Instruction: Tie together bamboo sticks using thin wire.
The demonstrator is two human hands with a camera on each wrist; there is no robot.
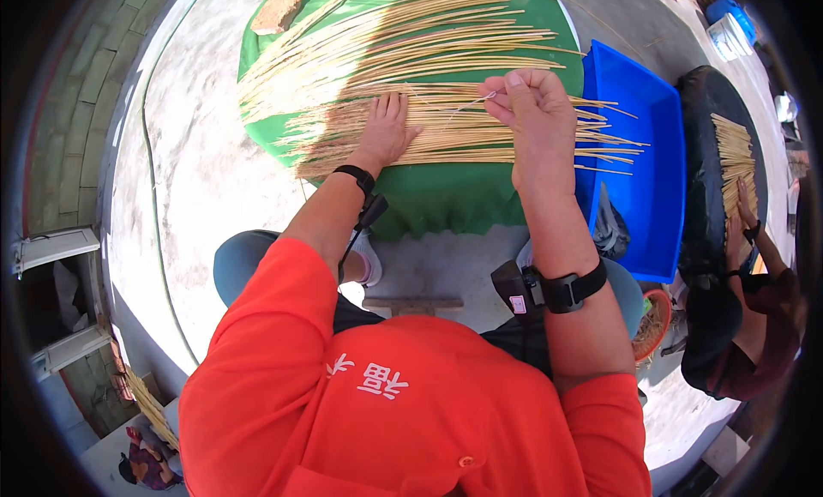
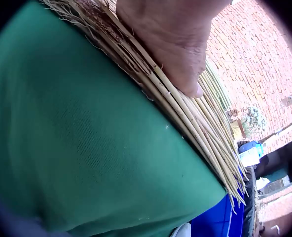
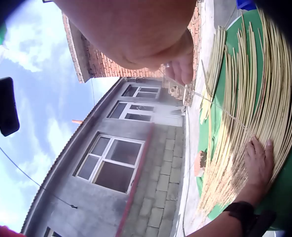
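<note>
A layer of long straw-coloured stalks (image 1: 463, 141) lies across the green-covered table (image 1: 446, 201), feathery heads at left and bare ends at right. My left hand (image 1: 386, 132) rests flat on the stalks close to the heads, fingers extended. In the left wrist view its heel sits on the stalks near the cloth's edge. Raised above the stalks, my right hand (image 1: 542, 120) pinches a thin pale string (image 1: 470, 106) between thumb and fingers. From those fingers the string (image 3: 220, 107) slants down to the stalks near the left hand, taut in the right wrist view.
More stalks (image 1: 429, 34) spread over the table's far side, with a brick (image 1: 276, 15) at far left. A blue plastic tub (image 1: 647, 188) stands against the table's right end, under the stalk tips. Farther right, another person (image 1: 754, 308) handles stalks at a dark table.
</note>
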